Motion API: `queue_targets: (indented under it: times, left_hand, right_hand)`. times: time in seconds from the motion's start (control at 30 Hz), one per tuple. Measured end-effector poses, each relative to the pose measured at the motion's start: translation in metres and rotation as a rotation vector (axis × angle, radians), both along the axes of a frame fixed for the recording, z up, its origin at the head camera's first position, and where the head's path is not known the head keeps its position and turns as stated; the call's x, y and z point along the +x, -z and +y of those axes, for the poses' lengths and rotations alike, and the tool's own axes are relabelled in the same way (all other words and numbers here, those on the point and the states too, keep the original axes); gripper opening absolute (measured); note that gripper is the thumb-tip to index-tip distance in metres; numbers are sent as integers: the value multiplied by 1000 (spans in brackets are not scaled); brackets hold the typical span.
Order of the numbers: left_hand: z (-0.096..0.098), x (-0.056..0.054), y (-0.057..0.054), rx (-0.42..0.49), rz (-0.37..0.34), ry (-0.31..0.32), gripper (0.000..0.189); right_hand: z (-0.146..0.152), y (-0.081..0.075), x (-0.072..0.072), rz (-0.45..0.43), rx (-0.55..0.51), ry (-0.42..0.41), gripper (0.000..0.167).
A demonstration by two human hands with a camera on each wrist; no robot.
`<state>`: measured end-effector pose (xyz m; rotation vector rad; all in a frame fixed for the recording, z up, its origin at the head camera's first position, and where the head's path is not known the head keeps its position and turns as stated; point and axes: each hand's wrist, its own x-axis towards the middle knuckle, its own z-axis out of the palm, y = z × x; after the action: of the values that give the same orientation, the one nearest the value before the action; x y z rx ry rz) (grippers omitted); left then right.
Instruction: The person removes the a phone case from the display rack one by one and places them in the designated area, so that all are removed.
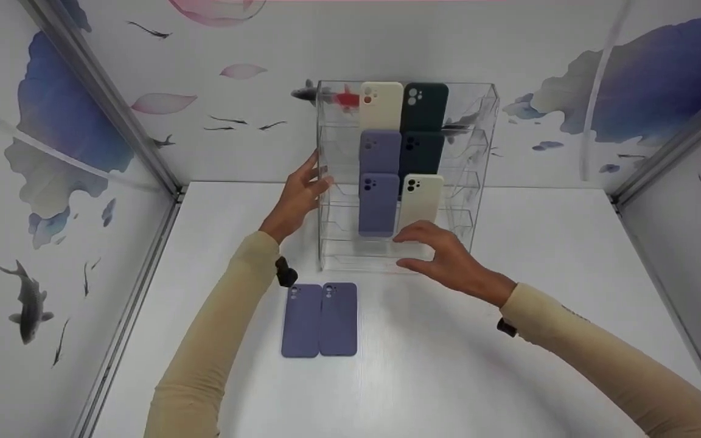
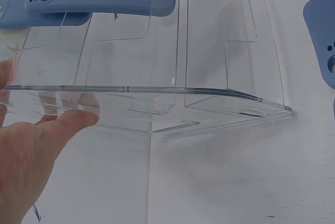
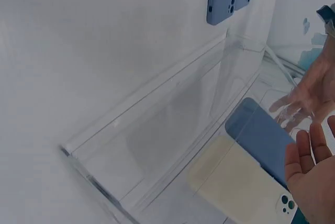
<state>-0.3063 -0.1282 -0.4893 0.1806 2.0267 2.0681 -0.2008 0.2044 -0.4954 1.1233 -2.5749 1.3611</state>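
So the clear rack (image 1: 350,263) is a pain to read, since its see-through tiers blend into the white tabletop (image 1: 539,340) and the fish-print wall (image 1: 253,146) behind it. The right hand (image 1: 448,255) is at the rack's front, thumb and fingers apart with a gap between them, and it covers the bottom end of the lower cream case (image 1: 421,198) from the head camera. The right wrist view does show that end, through the rack's front, but that hand gets cut off there.

The left hand (image 1: 294,198) is on the rack's left side, fingers against the panel; can't tell whether they're actually clamped on it, and the left wrist view crops part of the hand.

Next to the lower cream one, the rack holds a lower purple case (image 1: 378,204). Those two partly block the middle purple case (image 1: 380,151) and middle green case (image 1: 422,155), which in turn hide the bottoms of the top cream case (image 1: 382,109) and top green case (image 1: 426,109). Two loose purple cases (image 1: 338,319) lie side by side in front of the rack, toward its left. The purple looks blue in both wrist views, fwiw.
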Motion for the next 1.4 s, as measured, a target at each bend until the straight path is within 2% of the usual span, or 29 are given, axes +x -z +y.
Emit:
queue_targets:
  times: [0.3, 0.77, 1.07, 1.23, 1.4]
  left_hand:
    - [-1, -1, 2, -46, 17, -14, 82]
    - [-1, 0, 2, -53, 33, -6, 80]
    - [-1, 0, 0, -18, 31, -6, 82]
    - [0, -1, 2, 16, 28, -15, 83]
    - [0, -1, 1, -23, 15, -28, 81]
  right_hand:
    - [25, -3, -29, 156, 102, -50, 46]
    - [49, -30, -64, 297, 72, 56, 43]
    - [58, -41, -73, 304, 88, 91, 45]
    - [59, -46, -78, 250, 153, 122, 52]
    - [62, -45, -82, 190, 191, 138, 54]
